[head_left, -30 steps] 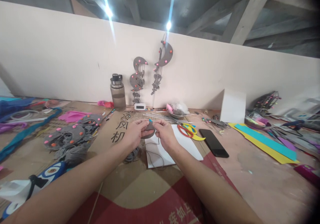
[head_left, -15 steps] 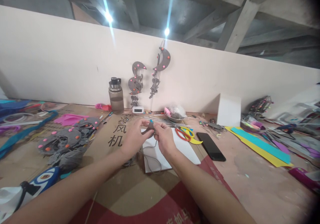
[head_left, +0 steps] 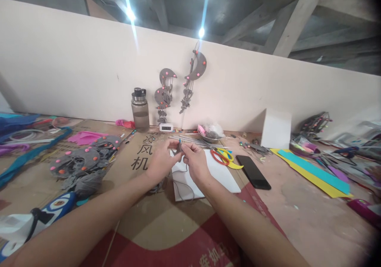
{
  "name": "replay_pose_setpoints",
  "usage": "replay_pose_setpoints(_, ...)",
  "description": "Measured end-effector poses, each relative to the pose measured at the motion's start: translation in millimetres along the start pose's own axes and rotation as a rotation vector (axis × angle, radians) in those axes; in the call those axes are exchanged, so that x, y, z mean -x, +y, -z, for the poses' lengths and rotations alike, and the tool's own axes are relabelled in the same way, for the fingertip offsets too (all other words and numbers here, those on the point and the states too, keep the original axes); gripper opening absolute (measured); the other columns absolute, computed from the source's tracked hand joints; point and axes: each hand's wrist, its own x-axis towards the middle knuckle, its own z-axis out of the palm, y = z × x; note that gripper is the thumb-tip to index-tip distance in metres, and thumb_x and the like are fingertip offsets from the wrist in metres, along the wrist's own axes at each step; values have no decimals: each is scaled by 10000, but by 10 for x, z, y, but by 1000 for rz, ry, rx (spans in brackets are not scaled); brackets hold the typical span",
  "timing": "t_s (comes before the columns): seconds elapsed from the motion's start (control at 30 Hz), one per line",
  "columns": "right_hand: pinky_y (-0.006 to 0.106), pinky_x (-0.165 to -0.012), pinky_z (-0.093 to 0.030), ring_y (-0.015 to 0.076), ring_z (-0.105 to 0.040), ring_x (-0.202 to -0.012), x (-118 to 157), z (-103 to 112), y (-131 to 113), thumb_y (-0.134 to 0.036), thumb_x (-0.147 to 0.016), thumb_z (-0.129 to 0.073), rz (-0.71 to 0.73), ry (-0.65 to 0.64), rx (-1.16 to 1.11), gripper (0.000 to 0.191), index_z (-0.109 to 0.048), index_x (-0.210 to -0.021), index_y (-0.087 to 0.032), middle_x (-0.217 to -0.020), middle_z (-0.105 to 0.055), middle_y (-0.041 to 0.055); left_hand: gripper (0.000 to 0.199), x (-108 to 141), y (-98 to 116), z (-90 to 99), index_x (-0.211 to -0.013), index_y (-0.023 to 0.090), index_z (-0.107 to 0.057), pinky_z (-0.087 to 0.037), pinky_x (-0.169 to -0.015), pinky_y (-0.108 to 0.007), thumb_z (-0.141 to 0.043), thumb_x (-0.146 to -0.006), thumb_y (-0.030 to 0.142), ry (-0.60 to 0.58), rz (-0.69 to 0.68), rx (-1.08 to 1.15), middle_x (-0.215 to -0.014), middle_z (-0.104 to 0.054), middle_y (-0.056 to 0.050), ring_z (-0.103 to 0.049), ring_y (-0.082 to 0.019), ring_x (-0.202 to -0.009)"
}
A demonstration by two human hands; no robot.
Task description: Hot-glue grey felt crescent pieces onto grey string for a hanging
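Near the middle of the view, my left hand [head_left: 163,159] pinches a small grey piece [head_left: 179,148] with a blue tip. My right hand [head_left: 196,161] is closed at the same piece from the other side, its fingertips touching it. A thin grey cord [head_left: 185,184] hangs from between the hands and loops over a white board [head_left: 222,175] below them. Red and yellow scissors [head_left: 220,157] lie at the board's upper right, by a yellow crescent shape [head_left: 236,166].
A black phone [head_left: 253,172] lies right of the board. Behind stand a bottle [head_left: 140,114], a small clock [head_left: 166,127] and a filled bowl [head_left: 211,136]. Grey crescent decorations [head_left: 197,66] hang on the wall; more [head_left: 80,161] lie left. Yellow and teal sheets [head_left: 315,171] lie right.
The camera view has shifted slightly, moving the scene a little right and up. The grey piece is now seen more edge-on between my fingers; both hands stay on it.
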Motion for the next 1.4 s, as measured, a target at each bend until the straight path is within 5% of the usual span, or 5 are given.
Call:
replay_pose_setpoints(0.3, 220, -479, -270, 55, -339, -517, -21, 47, 80, -425, -673, -766, 53, -33, -8, 310, -650, -790, -162, -628, -495, -61, 365, 39, 137, -9, -1077, 175, -623, -593, -538, -270, -722, -744, 290, -24, 195, 279, -1136, -678, -114, -659, -269, -1061)
replay_pose_setpoints(0.5, 227, -497, -358, 80, -440, -563, -34, 50, 80, -403, -676, -759, 58, -25, 2, 281, -647, -789, -170, -686, -558, -40, 376, 69, 119, -57, -1064, 182, -623, -644, -619, -322, -750, -728, 297, -50, 266, 543, -1178, -673, -105, -637, -280, -1129)
replay_pose_setpoints(0.83, 210, -502, -340, 78, -453, -572, -12, 25, 50, -396, -675, -753, 44, -17, 31, 280, -628, -761, -161, -680, -571, -33, 365, 75, 216, -16, -1042, 159, -663, -579, -446, -262, -734, -750, 367, -63, 342, 505, -1032, -706, -87, -678, -202, -807)
replay_pose_setpoints(1.23, 222, -543, -413, 104, -492, -637, -1, 34, 87, -426, -724, -724, 110, -36, 93, 272, -629, -777, -177, -715, -583, -20, 322, 55, 143, -54, -970, 164, -688, -613, -565, -321, -753, -765, 403, -10, 367, 617, -942, -731, -63, -669, -163, -672)
replay_pose_setpoints(1.4, 218, -557, -418, 110, -525, -665, 12, 33, 69, -415, -758, -686, 130, -29, 153, 238, -645, -802, -184, -758, -620, -10, 355, 33, 96, -69, -949, 150, -708, -618, -739, -386, -803, -721, 404, 12, 379, 720, -944, -742, -79, -705, -195, -791)
